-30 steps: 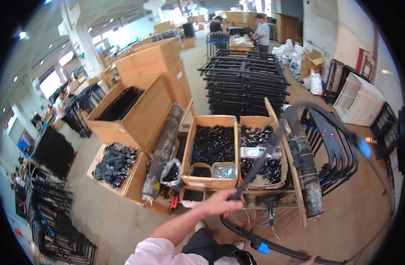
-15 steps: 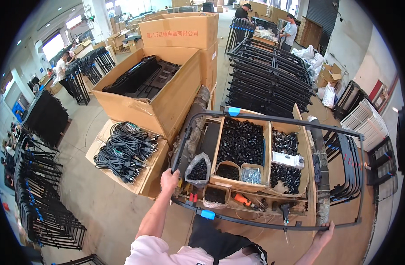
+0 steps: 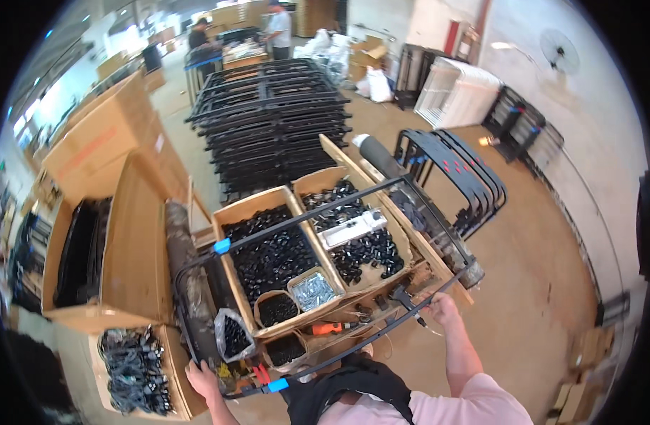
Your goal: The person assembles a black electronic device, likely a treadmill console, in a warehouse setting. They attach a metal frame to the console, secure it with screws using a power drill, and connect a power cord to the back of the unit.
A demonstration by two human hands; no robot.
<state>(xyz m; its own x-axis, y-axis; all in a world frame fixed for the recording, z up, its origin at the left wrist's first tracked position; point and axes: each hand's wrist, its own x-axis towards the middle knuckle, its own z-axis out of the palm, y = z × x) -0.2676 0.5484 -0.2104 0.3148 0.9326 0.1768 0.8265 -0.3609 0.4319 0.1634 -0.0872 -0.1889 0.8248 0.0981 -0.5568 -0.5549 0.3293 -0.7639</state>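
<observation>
A large black tube frame [image 3: 312, 214] with rounded corners hangs over the workbench. My left hand [image 3: 203, 382] is closed around its left side near the lower corner. On its near bar, close to the right corner, my right hand [image 3: 442, 309] is also closed. One blue clip [image 3: 222, 246] sits on the far bar, another blue clip [image 3: 277, 385] on the near bar. Below the frame lie a box of black plastic parts [image 3: 268, 248], a small box of silver screws [image 3: 313, 291] and a white metal piece [image 3: 353, 228]. An orange screwdriver [image 3: 328, 329] rests by the bench's near edge.
A tall stack of black frames [image 3: 268, 120] stands beyond the bench. Cartons [image 3: 137, 241] and bundled black cables [image 3: 135, 372] are at the left. Curved black frames [image 3: 456, 166] and white racks [image 3: 456, 92] stand at the right. Two people work far back.
My view has swung to the right, so the bench appears turned and further left. The tube frame's right end now sits higher in view. Both hands keep their hold.
</observation>
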